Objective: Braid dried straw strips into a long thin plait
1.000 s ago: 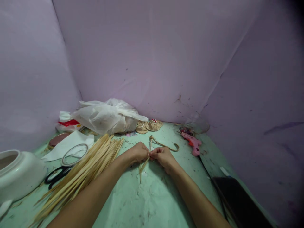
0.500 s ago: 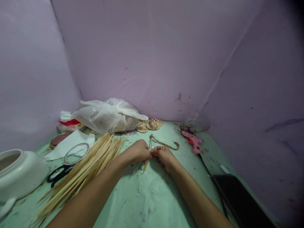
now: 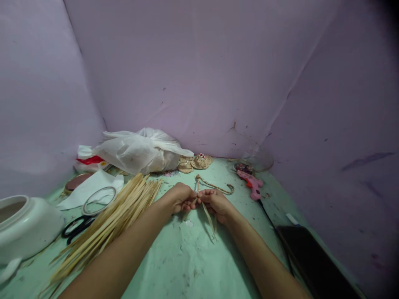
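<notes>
My left hand (image 3: 183,197) and my right hand (image 3: 215,202) meet fingertip to fingertip over the green tabletop, both pinching the working end of a thin braid (image 3: 215,187) of dried plant strips. From the fingers the braid runs away from me, bends and trails right, ending in a small hook-shaped curl. Loose strip ends (image 3: 208,218) hang below my right fingers towards me. Another short end shows under the left fingers. The exact crossing of the strips is hidden between the fingertips. Left of my left hand lies a bundle of long straw-coloured strips (image 3: 124,220).
Black-handled scissors (image 3: 76,227), a pale ring (image 3: 99,200) and a white pot (image 3: 31,228) stand left. Behind are a white plastic bag (image 3: 140,151) and woven straw pieces (image 3: 201,162). A pink glue gun (image 3: 254,185), its cord and a dark flat object (image 3: 311,257) lie right.
My left fist has loosened into a fingertip pinch. The loose strip ends, which pointed down-left before, now hang down-right beneath my right fingers.
</notes>
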A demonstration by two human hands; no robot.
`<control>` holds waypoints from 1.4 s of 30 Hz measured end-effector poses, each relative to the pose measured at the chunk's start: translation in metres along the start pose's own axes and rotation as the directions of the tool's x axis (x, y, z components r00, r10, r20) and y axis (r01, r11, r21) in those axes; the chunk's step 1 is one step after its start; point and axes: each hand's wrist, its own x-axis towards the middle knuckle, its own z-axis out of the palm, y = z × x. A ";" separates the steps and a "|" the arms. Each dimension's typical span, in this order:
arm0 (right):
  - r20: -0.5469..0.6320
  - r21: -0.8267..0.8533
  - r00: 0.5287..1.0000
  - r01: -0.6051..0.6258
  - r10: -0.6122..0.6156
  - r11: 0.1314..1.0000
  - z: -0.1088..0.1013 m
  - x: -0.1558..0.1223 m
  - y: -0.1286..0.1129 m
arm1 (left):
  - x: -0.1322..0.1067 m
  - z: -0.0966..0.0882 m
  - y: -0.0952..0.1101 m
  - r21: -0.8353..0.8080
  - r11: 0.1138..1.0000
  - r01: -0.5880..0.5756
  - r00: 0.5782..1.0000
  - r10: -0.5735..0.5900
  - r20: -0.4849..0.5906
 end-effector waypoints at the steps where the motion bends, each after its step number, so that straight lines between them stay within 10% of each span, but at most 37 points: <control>1: 0.007 -0.008 1.000 0.011 -0.011 1.000 -0.001 0.001 0.001 | 0.002 0.002 -0.003 -0.038 0.999 0.014 0.998 -0.012 0.059; 9: 0.011 -0.351 0.985 0.165 -0.172 0.922 -0.009 0.010 0.006 | 0.011 0.008 -0.014 0.483 0.866 -0.126 0.963 0.224 -0.151; 15: -0.061 -0.501 0.971 0.170 -0.231 0.848 -0.008 0.012 0.008 | 0.008 0.005 -0.014 0.704 0.663 -0.254 0.895 0.437 -0.088; 21: -0.106 -0.313 0.985 0.097 -0.136 0.945 -0.003 0.003 0.002 | -0.025 -0.037 0.015 0.781 0.616 -0.097 0.973 0.223 -0.055; 27: -0.086 -0.306 0.990 0.082 -0.114 0.948 -0.005 0.003 0.003 | -0.044 -0.087 0.027 0.820 0.571 0.040 0.804 0.469 -0.366; 34: -0.070 -0.302 0.993 0.074 -0.100 0.950 -0.006 0.003 0.001 | -0.020 -0.074 0.005 0.861 0.442 0.252 0.761 0.460 -0.459; 42: -0.073 -0.298 0.991 0.085 -0.112 0.951 -0.005 0.001 -0.002 | -0.012 -0.085 0.000 0.839 0.489 0.239 0.717 0.494 -0.492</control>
